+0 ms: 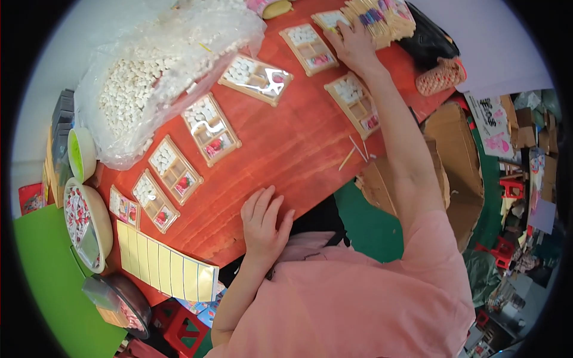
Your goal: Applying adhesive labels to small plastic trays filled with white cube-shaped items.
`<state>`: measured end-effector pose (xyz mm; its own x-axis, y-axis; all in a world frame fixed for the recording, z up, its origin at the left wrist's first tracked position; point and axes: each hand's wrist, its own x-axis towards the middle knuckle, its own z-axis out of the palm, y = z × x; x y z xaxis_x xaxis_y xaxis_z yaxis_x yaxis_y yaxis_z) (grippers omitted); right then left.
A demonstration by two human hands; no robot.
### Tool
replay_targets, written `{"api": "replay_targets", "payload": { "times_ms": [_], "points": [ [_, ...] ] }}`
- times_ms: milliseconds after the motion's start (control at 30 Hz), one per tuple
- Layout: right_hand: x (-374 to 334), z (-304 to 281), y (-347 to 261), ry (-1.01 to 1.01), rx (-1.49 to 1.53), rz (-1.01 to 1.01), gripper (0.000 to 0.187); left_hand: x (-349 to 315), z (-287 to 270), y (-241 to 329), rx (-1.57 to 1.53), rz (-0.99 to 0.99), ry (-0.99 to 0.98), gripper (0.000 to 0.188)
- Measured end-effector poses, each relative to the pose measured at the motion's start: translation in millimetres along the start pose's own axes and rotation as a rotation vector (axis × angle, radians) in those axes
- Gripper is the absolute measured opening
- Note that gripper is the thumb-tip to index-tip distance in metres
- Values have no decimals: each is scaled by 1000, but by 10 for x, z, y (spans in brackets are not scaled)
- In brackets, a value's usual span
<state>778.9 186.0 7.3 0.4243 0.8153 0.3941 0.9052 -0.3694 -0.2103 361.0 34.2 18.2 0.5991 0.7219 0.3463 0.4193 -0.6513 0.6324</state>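
My right hand (356, 49) is stretched to the far right of the table, fingers apart. Its fingertips touch the near part of a small wood-framed compartment tray (327, 19) holding white pieces. Beside that lies a stack of similar frames (377, 19) with coloured bits between them. Under my right wrist is another divided tray (353, 101), and to its left a filled one (308, 49). My left hand (262, 221) rests on the table near its front edge, fingers extended, holding nothing. Several more trays, such as the middle one (210, 129), stand in a curved row on the left.
A large clear plastic bag (143, 89) of white cubes covers the back left. Bowls (107, 238) of small packed pieces line the left side, near a lined yellow sheet (164, 262). Thin sticks (346, 160) lie by the right edge, above an open cardboard box (459, 161). A jar (440, 77) stands far right.
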Motion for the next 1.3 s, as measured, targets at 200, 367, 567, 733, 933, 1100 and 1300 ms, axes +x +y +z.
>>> {"api": "replay_targets", "payload": {
  "times_ms": [200, 367, 567, 733, 933, 1100, 1300],
  "points": [
    [-635, -742, -76, 38, 375, -29, 61, -33, -3, -9, -8, 4, 7, 39],
    [-1602, -882, -359, -246, 67, -31, 65, -65, 9, -8, 9, 19, 23, 39],
    [-2077, -850, -1205, -104, 54, -145, 63, -64, 8, -7, -31, 39, 51, 46],
    [-2305, -935, -1778, -275, 243, -244, 59, -129, -22, 4, 73, 150, 52, 65],
    [-1000, -358, -1246, 244, 319, -255, 28, -50, -64, 124, 234, 148, -102, 58],
    [-266, 122, -963, -89, -98, -68, 46, -30, 41, 93, 276, 78, -160, 45],
    [-600, 191, -1286, -42, -32, -124, 42, -126, 30, 45, 329, 79, -57, 38]
  ]
}}
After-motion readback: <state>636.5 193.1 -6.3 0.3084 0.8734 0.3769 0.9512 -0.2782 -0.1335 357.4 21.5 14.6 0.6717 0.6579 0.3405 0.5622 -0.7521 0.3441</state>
